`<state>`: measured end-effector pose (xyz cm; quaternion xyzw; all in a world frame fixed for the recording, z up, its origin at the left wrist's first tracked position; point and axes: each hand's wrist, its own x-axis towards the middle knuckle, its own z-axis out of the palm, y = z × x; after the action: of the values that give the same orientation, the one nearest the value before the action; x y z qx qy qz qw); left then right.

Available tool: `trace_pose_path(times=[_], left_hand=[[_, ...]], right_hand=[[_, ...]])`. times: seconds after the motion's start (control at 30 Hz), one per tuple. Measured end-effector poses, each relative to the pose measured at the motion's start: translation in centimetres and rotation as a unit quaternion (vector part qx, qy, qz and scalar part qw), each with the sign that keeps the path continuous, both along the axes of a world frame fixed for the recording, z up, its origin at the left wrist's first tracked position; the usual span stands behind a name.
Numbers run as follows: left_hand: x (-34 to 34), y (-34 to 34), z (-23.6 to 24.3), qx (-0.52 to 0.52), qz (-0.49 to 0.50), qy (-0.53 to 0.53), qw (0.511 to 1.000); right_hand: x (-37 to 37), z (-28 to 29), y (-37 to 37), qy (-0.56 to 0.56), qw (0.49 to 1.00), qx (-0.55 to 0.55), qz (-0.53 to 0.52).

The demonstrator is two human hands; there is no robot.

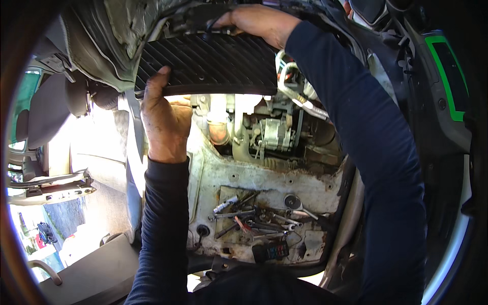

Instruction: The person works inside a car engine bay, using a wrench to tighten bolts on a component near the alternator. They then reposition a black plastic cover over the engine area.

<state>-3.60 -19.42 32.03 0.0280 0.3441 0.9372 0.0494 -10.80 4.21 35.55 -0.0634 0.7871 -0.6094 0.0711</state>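
Observation:
My left hand point(166, 119) is closed on the near left corner of a black ribbed panel point(213, 63). The thumb presses on its slanted ribs and the fingers go underneath. The panel is held up over the far part of an open engine bay. Beyond its far edge, my right hand point(262, 23) reaches across from the right with the wrist bent. Its fingertips are by dark parts there and mostly out of sight, so I cannot tell whether they grip anything. Below the panel, an alternator-like metal unit point(277, 134) and pipes show in the bay.
On the worn white metal floor panel point(254, 178) lie several wrenches point(267, 223), a ratchet point(300, 204) and a dark pouch-like item point(269, 250). A bent metal pipe point(295, 86) rises right of the panel. An open door area point(96, 152) is brightly lit at left.

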Motion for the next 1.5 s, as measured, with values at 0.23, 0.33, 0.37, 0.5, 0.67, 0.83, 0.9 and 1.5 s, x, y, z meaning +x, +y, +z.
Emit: trace_pose_path(times=[0.23, 0.33, 0.37, 0.5, 0.67, 0.83, 0.9, 1.5], left_hand=[[-1.7, -0.8, -4.6, 0.107, -0.078, -0.081, 0.988], [-1.0, 0.6, -6.6, 0.095, -0.046, -0.097, 0.99], [-0.8, 0.8, -7.2, 0.089, -0.047, -0.095, 0.99], [-0.1, -0.3, -9.4, 0.107, -0.014, -0.128, 0.986], [-0.9, -3.3, -10.1, 0.059, 0.015, -0.131, 0.989], [2.6, -4.3, -9.4, 0.033, -0.054, -0.173, 0.983], [3.5, -5.1, -9.1, -0.007, -0.005, -0.235, 0.972], [3.2, -4.9, -14.3, -0.019, -0.035, -0.26, 0.965]], right_hand=[[-2.9, 1.6, 0.3, 0.179, 0.903, 0.367, 0.136], [-3.9, 1.0, 0.0, 0.121, 0.881, 0.436, 0.138], [-3.9, 0.0, -0.3, 0.161, 0.847, 0.49, 0.127], [-3.8, -3.2, -1.2, 0.272, 0.829, 0.475, 0.117], [-3.6, -4.1, -4.9, 0.192, 0.877, 0.432, 0.084], [0.0, -4.8, -6.6, 0.158, 0.926, 0.339, -0.044], [0.4, -4.8, -8.6, 0.135, 0.871, 0.473, -0.008], [29.0, -12.1, 1.5, -0.028, 0.953, 0.158, -0.258]])
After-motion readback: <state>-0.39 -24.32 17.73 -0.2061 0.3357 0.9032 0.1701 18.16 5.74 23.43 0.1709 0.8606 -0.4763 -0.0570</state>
